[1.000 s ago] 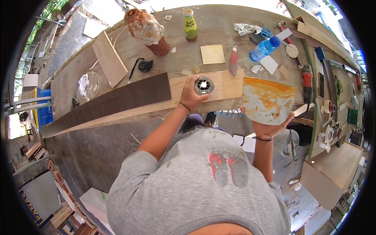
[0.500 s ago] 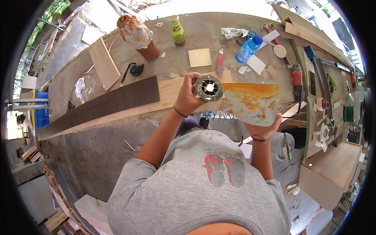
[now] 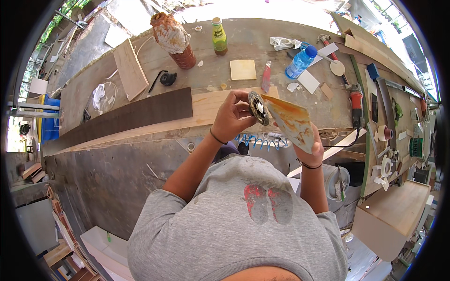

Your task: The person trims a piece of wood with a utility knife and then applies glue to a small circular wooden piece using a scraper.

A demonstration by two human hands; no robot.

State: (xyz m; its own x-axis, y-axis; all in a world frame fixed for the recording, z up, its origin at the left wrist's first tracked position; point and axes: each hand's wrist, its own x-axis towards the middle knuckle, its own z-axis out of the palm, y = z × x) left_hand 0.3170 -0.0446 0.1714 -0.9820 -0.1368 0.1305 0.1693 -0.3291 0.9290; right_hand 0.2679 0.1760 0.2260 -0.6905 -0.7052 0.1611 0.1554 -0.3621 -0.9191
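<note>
My left hand (image 3: 233, 116) is closed around a round, spool-like piece (image 3: 254, 101) with a dark speckled rim and spokes inside. That piece is tilted so its face points toward the right. In my right hand (image 3: 316, 144) is a thin pale sheet (image 3: 291, 122) smeared with orange-brown, gripped at its lower right edge and slanted. The sheet's upper left corner comes close to the round piece; whether they touch I cannot tell. Behind both hands lies a long light wood board (image 3: 213, 104), with a dark brown strip (image 3: 140, 111) on its left part.
A cloth-wrapped reddish bottle (image 3: 181, 58), a green-labelled bottle (image 3: 219, 37) and a blue-capped bottle (image 3: 300, 63) stand on the bench. Also there: a black tape measure (image 3: 168, 78), a square yellowish piece (image 3: 243, 70), a red-handled cutter (image 3: 266, 77), a hammer (image 3: 336, 65) and a red-and-black power tool (image 3: 356, 105).
Both held things have turned from facing me to a steep slant. My right hand has moved slightly left, bringing the sheet along. The whole view has shifted a little.
</note>
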